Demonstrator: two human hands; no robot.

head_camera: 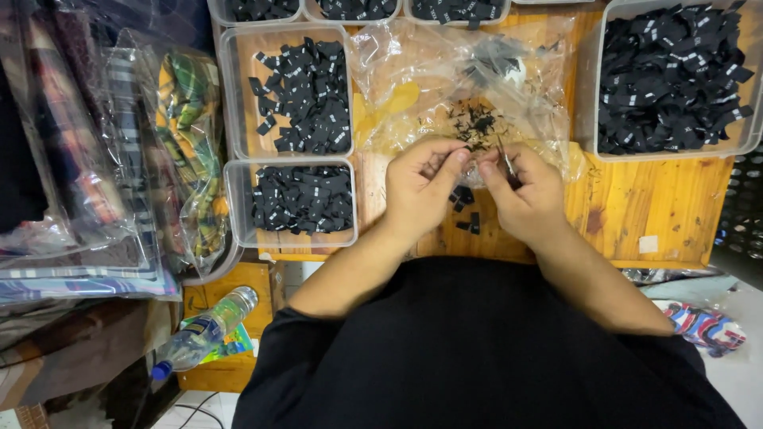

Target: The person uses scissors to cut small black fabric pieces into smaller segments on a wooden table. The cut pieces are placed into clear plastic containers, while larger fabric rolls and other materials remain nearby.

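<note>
My left hand and my right hand meet over a wooden table, fingertips almost touching. The right hand pinches a small thin metal tool, seemingly small snips. The left hand's fingers are closed around something small that I cannot make out. Between the hands a few black fabric labels lie on the wood. Just beyond the fingertips a pile of black thread scraps rests on a crumpled clear plastic bag.
Clear plastic trays full of black labels stand at the left, behind it and at the far right. Bagged colourful fabrics are stacked at the left. A plastic water bottle lies lower left.
</note>
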